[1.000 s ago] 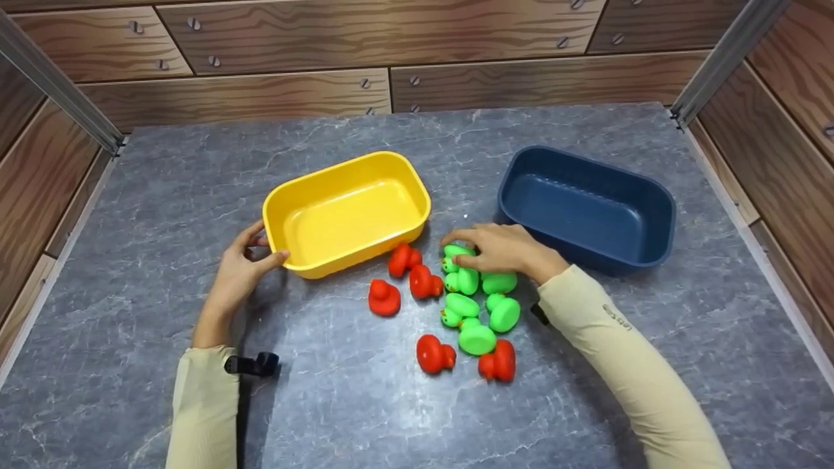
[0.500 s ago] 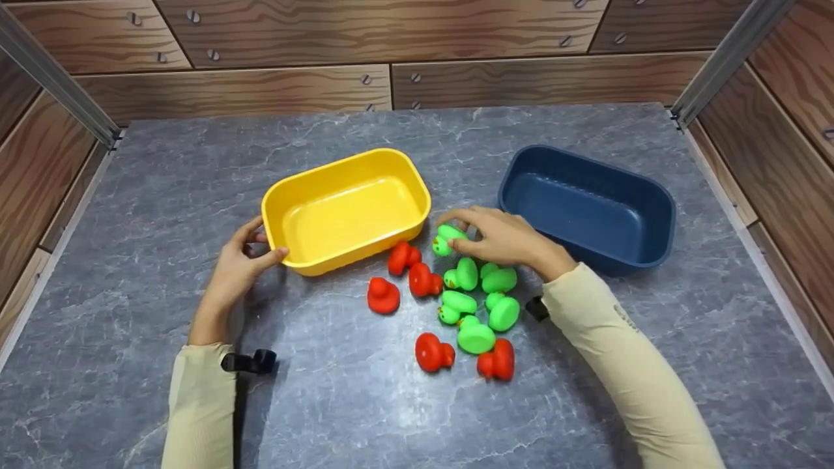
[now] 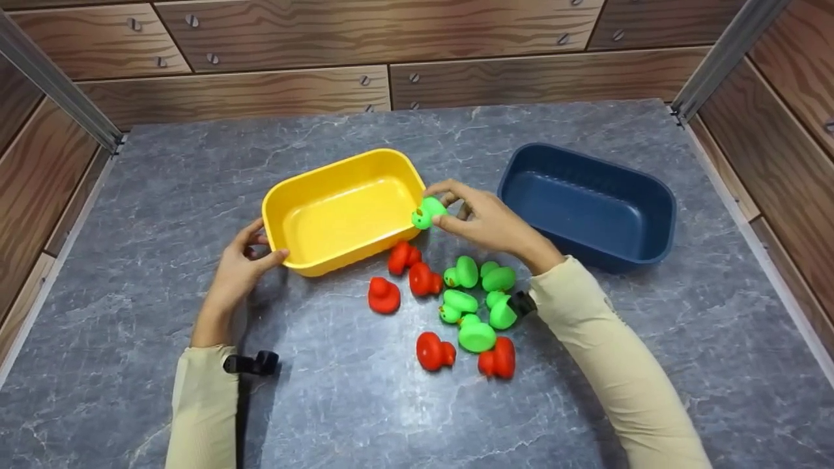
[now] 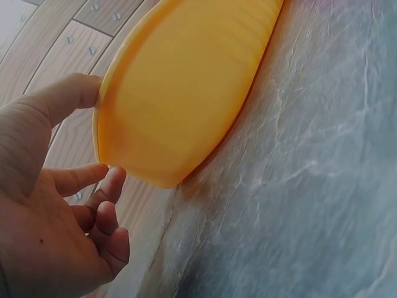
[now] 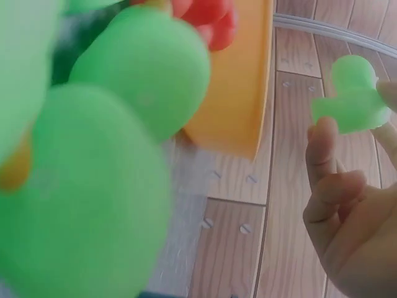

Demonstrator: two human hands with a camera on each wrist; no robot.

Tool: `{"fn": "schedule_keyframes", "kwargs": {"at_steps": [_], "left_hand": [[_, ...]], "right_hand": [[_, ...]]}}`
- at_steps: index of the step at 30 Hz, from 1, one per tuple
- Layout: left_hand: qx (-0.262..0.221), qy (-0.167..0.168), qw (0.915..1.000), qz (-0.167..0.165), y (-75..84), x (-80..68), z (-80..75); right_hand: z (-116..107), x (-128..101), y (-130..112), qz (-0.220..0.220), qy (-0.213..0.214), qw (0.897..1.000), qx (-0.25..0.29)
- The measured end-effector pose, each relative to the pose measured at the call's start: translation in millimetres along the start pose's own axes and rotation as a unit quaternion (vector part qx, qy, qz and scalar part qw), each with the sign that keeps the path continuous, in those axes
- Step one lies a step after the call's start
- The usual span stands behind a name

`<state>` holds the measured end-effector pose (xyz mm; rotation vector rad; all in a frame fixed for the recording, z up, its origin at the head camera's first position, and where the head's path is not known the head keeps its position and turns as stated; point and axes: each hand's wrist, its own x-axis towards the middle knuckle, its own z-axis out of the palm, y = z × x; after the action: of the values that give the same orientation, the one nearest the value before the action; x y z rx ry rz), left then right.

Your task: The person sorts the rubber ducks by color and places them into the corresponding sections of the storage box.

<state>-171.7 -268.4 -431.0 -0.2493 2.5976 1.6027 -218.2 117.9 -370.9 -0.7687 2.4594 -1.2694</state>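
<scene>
My right hand (image 3: 479,220) pinches a green toy duck (image 3: 428,212) between thumb and fingers, lifted just beside the right rim of the yellow tub (image 3: 280,205). The same green duck (image 5: 351,96) shows at the fingertips (image 5: 322,139) in the right wrist view, with the yellow tub's wall (image 5: 239,87) behind. My left hand (image 3: 242,266) holds the yellow tub at its near left corner, thumb on the rim. In the left wrist view the thumb (image 4: 59,99) touches the tub's edge (image 4: 180,93). Several green ducks (image 3: 479,299) and red ducks (image 3: 417,277) lie on the table.
An empty dark blue tub (image 3: 655,189) stands to the right of the yellow one. Wooden panel walls (image 3: 391,39) enclose the grey marble table (image 3: 130,195) on three sides. Metal posts stand at the back corners.
My right hand has picked one green duck out of the pile and carried it up and left to the yellow tub's right rim. The left hand has stayed on the tub.
</scene>
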Motion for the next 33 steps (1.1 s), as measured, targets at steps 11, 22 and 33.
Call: {"fn": "schedule_keyframes", "kwargs": {"at_steps": [11, 22, 33], "left_hand": [[-0.009, -0.006, 0.9999, 0.001, -2.0, -0.2, 0.1], [-0.005, -0.012, 0.9999, 0.008, -1.3, -0.5, -1.3], [-0.006, -0.013, 0.9999, 0.000, -0.5, -1.3, -1.0]], "right_hand": [[3.9, 18.5, -16.6, -0.005, 0.021, 0.998, 0.064], [12.1, 38.6, -28.3, -0.003, 0.040, 0.995, 0.089], [16.0, 55.0, -33.5, 0.050, 0.051, 0.995, 0.066]]}}
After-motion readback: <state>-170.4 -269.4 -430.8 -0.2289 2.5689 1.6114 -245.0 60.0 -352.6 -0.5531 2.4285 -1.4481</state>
